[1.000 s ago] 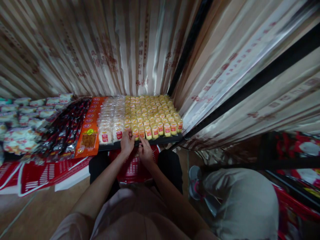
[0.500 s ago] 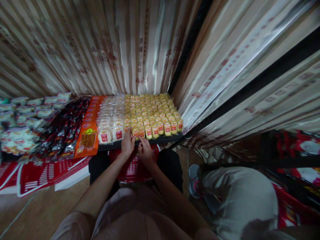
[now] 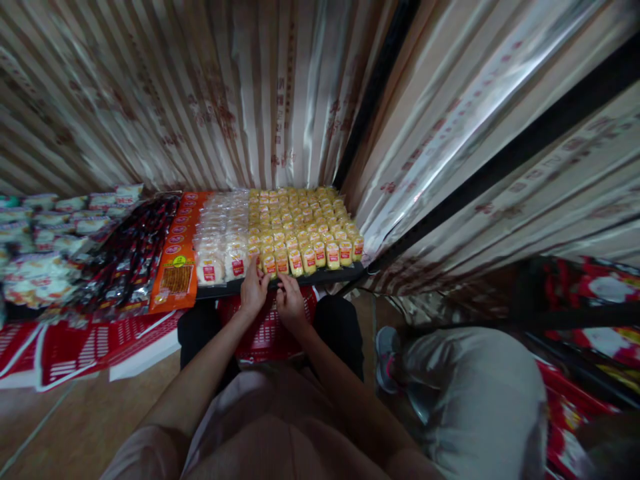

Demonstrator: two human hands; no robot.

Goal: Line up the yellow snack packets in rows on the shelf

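Observation:
Small yellow snack packets (image 3: 307, 223) with red labels stand in tight rows on a dark shelf (image 3: 233, 288). At the front row, my left hand (image 3: 254, 291) has its index finger beside one yellow snack packet (image 3: 269, 266) and its thumb at the lower front, closed about it. Close to its right, my right hand (image 3: 291, 303) has its fingers bent together, tips at the bottom edge of the neighbouring packet (image 3: 281, 261). What these fingertips hold, if anything, is too small to make out.
White-wrapped packets (image 3: 210, 268), an orange bag (image 3: 173, 283), dark packets (image 3: 127, 260) and white packets (image 3: 40, 280) fill the shelf leftward. A red basket (image 3: 265, 333) is between my knees. Black posts (image 3: 373, 100) and curtains enclose the shelf. A person's leg (image 3: 470, 393) is at right.
My hands stay at the same front packets, with only slight finger movement. The view has shifted slightly, and the other person's leg sits a little further left.

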